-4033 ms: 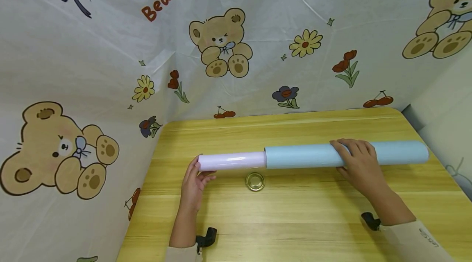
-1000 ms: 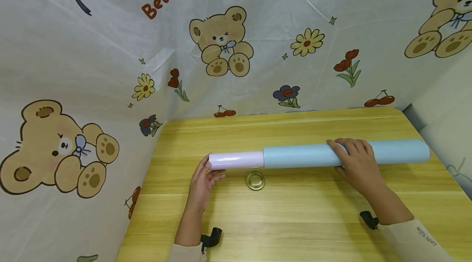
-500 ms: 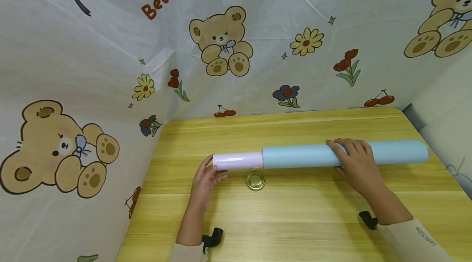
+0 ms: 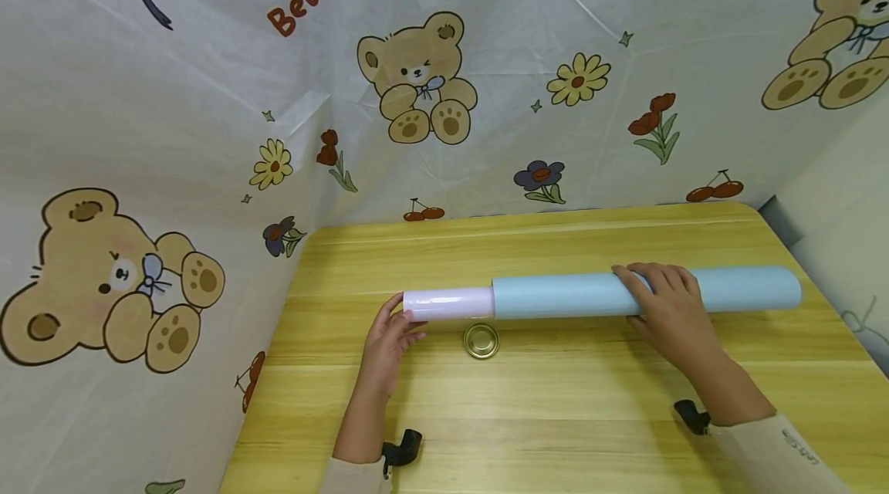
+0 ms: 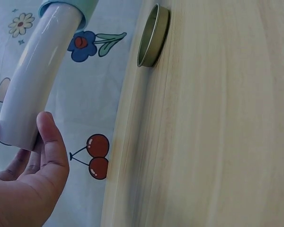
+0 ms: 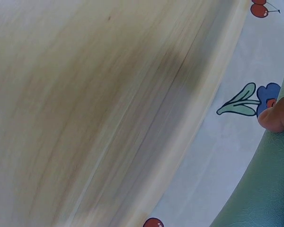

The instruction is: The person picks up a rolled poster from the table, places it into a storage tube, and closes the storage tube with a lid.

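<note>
A long light blue tube lies level across the head view, above the table. My right hand grips it from above, near its middle. Out of its left end sticks a thinner, glossy lilac tube. My left hand holds the lilac tube's outer end, thumb and fingers around the rim. In the left wrist view the lilac tube runs up into the blue tube's mouth. The right wrist view shows only a fingertip of my right hand against the blue surface.
A round gold-coloured metal lid lies on the wooden table, just in front of the lilac tube. Behind the table hangs a white cloth printed with bears and flowers. Black wrist mounts show at both sleeves.
Over four seconds my left hand has moved right, and the lilac tube has slid further into the blue one. The blue tube and right hand have shifted slightly left. The lid stays put.
</note>
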### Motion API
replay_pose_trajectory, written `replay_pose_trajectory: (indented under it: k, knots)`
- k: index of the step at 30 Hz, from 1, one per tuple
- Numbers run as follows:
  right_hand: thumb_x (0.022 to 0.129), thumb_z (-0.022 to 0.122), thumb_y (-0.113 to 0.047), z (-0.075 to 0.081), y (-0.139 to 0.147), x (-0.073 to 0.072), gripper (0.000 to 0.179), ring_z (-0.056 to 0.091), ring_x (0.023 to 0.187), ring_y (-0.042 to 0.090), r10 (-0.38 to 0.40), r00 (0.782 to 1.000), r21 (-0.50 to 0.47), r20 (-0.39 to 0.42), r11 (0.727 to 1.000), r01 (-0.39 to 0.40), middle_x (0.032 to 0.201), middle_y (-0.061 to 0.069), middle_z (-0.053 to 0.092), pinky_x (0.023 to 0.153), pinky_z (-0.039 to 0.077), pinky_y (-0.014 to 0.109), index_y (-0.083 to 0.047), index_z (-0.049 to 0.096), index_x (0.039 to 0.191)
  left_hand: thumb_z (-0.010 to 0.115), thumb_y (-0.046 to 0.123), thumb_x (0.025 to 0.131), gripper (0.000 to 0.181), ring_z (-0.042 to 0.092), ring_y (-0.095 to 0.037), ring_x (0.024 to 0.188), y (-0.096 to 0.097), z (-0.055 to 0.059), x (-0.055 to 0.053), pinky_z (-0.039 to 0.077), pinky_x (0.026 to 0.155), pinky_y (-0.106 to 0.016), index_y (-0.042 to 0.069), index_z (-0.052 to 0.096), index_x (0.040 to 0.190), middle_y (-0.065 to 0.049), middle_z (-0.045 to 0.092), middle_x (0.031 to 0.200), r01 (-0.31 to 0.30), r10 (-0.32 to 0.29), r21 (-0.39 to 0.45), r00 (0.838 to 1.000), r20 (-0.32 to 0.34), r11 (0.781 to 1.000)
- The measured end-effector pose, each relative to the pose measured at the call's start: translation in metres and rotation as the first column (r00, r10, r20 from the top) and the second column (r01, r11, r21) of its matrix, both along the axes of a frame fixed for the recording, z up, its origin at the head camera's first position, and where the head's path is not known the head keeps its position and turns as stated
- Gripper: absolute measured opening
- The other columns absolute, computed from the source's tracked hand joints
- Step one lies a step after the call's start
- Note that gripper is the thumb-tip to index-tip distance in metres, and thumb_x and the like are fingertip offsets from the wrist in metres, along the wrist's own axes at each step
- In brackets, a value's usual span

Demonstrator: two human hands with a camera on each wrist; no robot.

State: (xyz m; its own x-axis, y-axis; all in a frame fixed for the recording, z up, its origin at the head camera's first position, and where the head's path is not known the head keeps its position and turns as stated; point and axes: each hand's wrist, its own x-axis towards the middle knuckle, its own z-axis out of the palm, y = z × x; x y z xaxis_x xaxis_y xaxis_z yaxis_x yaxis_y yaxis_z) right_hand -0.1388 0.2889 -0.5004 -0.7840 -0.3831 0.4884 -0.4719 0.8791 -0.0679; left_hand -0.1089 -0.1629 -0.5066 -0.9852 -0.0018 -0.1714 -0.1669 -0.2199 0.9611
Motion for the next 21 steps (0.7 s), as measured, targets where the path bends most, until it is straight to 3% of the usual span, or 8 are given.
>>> replay_pose_trajectory:
  k: [5,14,21]
  knots:
    - [0.051,0.099,-0.004,-0.0006,-0.001,0.0004,0.103,0.049,0.118,0.042,0.001,1.0,-0.004,-0.003,1.0,-0.001,0.129,0.017,0.056,0.103,0.033,0.06,-0.012,0.052,0.142,0.059,0.031,0.103,0.051,0.051,-0.047,0.129,0.0006,-0.0011,-0.0001,0.056,0.094,-0.035,0.02,0.044,0.15,-0.009,0.058,0.129,-0.001,0.002,-0.019,1.0,0.006,1.0]
    - [0.052,0.099,-0.003,-0.0009,-0.0021,0.0014,0.102,0.049,0.119,0.042,0.0,1.0,-0.004,0.006,1.0,0.0,0.129,0.017,0.056,0.103,0.033,0.06,-0.013,0.052,0.142,0.065,0.033,0.1,0.054,0.055,-0.039,0.125,0.0021,-0.0029,-0.0008,0.056,0.093,-0.035,0.018,0.048,0.148,-0.01,0.056,0.136,-0.005,0.006,-0.061,1.0,0.017,0.998]
    - [0.052,0.099,-0.003,-0.0004,-0.0038,0.0025,0.102,0.049,0.118,0.041,0.002,1.0,-0.007,0.008,1.0,-0.002,0.129,0.017,0.056,0.103,0.033,0.06,-0.013,0.052,0.142,0.072,0.034,0.095,0.053,0.059,-0.034,0.116,0.0043,-0.0031,0.0,0.05,0.105,-0.049,0.018,0.058,0.143,-0.007,0.051,0.145,-0.023,0.031,-0.126,0.998,0.058,0.992]
